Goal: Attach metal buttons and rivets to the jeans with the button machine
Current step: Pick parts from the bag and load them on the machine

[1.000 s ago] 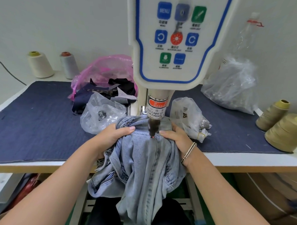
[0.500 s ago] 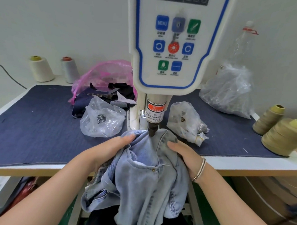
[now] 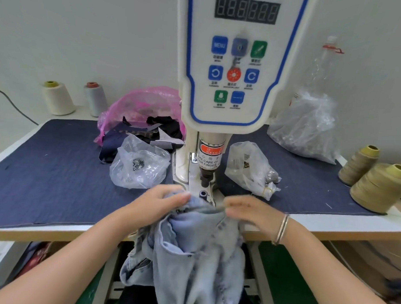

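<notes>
Light blue jeans [image 3: 197,250] hang bunched over the table's front edge, just below the white button machine [image 3: 230,88]. My left hand [image 3: 160,203] grips the waistband at its left. My right hand [image 3: 249,211], with bracelets on the wrist, pinches the waistband at its right. Both hands are blurred. The machine's dark punch [image 3: 205,177] stands raised above the small round lower die [image 3: 203,194], which is uncovered just beyond the jeans' top edge.
Two clear bags of metal parts [image 3: 140,165] [image 3: 251,168] flank the machine on the dark blue mat [image 3: 51,175]. A pink bag with fabric scraps [image 3: 141,112] and a large clear bag [image 3: 306,126] lie behind. Thread cones [image 3: 381,187] stand at right, two spools [image 3: 57,97] at back left.
Both hands have pulled the jeans toward me, off the die. The punch is now clear of the cloth and the die is exposed. My view has tilted up.
</notes>
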Action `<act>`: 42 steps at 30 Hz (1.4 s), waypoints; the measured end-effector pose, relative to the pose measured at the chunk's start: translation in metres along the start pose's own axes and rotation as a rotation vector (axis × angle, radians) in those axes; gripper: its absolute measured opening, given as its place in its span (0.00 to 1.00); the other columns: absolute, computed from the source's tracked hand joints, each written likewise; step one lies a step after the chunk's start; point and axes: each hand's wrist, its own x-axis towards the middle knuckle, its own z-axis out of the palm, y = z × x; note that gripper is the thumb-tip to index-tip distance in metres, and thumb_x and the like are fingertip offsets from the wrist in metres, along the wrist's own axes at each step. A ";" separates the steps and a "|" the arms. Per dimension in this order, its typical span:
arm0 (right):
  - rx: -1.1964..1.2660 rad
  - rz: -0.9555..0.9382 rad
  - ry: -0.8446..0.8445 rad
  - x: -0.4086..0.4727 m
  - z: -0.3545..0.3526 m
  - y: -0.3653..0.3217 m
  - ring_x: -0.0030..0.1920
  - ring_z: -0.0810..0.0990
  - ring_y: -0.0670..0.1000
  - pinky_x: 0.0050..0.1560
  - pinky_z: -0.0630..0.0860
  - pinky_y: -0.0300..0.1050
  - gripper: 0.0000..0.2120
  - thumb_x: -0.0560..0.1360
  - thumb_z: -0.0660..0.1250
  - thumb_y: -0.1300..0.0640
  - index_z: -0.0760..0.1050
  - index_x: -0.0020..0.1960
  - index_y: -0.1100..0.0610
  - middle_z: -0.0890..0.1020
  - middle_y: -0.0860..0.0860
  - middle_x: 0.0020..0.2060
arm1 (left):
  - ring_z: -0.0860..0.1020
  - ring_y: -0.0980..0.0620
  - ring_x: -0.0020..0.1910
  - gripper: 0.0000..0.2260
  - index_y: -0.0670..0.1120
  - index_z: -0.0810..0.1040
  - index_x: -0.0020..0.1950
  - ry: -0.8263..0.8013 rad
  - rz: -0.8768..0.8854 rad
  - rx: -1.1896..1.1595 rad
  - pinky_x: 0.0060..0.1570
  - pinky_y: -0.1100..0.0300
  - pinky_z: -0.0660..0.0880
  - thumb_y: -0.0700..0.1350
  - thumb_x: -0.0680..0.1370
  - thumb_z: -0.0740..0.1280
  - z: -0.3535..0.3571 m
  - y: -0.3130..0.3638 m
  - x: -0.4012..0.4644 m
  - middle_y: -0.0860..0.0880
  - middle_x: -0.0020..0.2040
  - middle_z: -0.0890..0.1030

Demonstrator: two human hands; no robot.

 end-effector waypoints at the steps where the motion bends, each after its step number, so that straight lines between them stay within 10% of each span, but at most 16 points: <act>1: -0.049 0.048 0.191 0.005 -0.011 -0.004 0.28 0.75 0.49 0.32 0.74 0.41 0.10 0.75 0.64 0.59 0.74 0.37 0.62 0.77 0.55 0.32 | 0.75 0.60 0.36 0.16 0.47 0.77 0.39 0.128 0.045 0.000 0.40 0.65 0.72 0.59 0.74 0.64 -0.002 -0.004 0.003 0.57 0.35 0.77; 5: -0.325 -0.106 0.860 0.011 -0.062 -0.014 0.35 0.76 0.50 0.38 0.73 0.44 0.10 0.77 0.63 0.56 0.78 0.39 0.50 0.80 0.50 0.36 | 0.71 0.61 0.32 0.13 0.44 0.75 0.36 0.373 0.112 0.143 0.35 0.66 0.67 0.52 0.73 0.63 0.000 -0.020 0.015 0.57 0.30 0.74; 9: -1.040 0.188 0.626 0.034 -0.065 -0.030 0.50 0.77 0.57 0.51 0.73 0.48 0.14 0.79 0.55 0.55 0.78 0.58 0.46 0.78 0.54 0.54 | 0.64 0.59 0.29 0.14 0.45 0.63 0.30 0.352 0.121 0.135 0.31 0.65 0.61 0.48 0.72 0.62 0.003 -0.027 0.019 0.56 0.27 0.65; 14: -1.093 0.634 0.482 0.068 -0.067 -0.050 0.67 0.70 0.58 0.65 0.67 0.49 0.21 0.79 0.58 0.51 0.68 0.70 0.57 0.72 0.56 0.67 | 0.61 0.57 0.30 0.15 0.48 0.61 0.28 0.309 0.116 0.089 0.33 0.61 0.59 0.50 0.70 0.62 0.001 -0.029 0.018 0.55 0.27 0.63; 19: -1.256 0.326 0.605 0.073 -0.058 -0.047 0.57 0.78 0.59 0.46 0.70 0.48 0.12 0.78 0.60 0.58 0.75 0.60 0.59 0.79 0.57 0.57 | 0.63 0.54 0.31 0.16 0.47 0.64 0.29 0.298 0.095 0.023 0.36 0.56 0.60 0.57 0.67 0.61 -0.001 -0.024 0.016 0.52 0.29 0.64; 23: -1.238 0.479 0.495 0.080 -0.055 -0.053 0.63 0.73 0.58 0.55 0.70 0.49 0.17 0.76 0.63 0.53 0.71 0.64 0.57 0.75 0.54 0.61 | 0.64 0.54 0.31 0.18 0.44 0.65 0.30 0.302 0.091 0.011 0.36 0.56 0.61 0.58 0.67 0.62 -0.001 -0.026 0.016 0.52 0.29 0.65; 27: -1.280 0.220 0.712 0.073 -0.062 -0.032 0.54 0.79 0.59 0.44 0.70 0.48 0.11 0.78 0.60 0.59 0.76 0.57 0.58 0.80 0.57 0.54 | 0.65 0.54 0.32 0.19 0.43 0.66 0.30 0.300 0.082 -0.007 0.37 0.57 0.62 0.58 0.67 0.62 -0.002 -0.028 0.017 0.51 0.30 0.66; 36: -0.494 -0.304 1.050 0.015 -0.042 -0.021 0.35 0.75 0.48 0.38 0.71 0.41 0.06 0.73 0.71 0.54 0.79 0.37 0.52 0.79 0.48 0.32 | 0.66 0.50 0.35 0.25 0.33 0.68 0.34 0.253 0.103 -0.044 0.40 0.54 0.63 0.57 0.67 0.63 -0.002 -0.029 0.016 0.44 0.33 0.67; 42: 0.470 -0.112 0.420 0.004 0.032 -0.021 0.18 0.61 0.43 0.17 0.57 0.33 0.10 0.76 0.67 0.58 0.74 0.36 0.56 0.69 0.47 0.22 | 0.64 0.52 0.32 0.21 0.39 0.66 0.31 0.243 0.116 0.029 0.37 0.56 0.61 0.57 0.67 0.62 -0.001 -0.028 0.014 0.48 0.30 0.65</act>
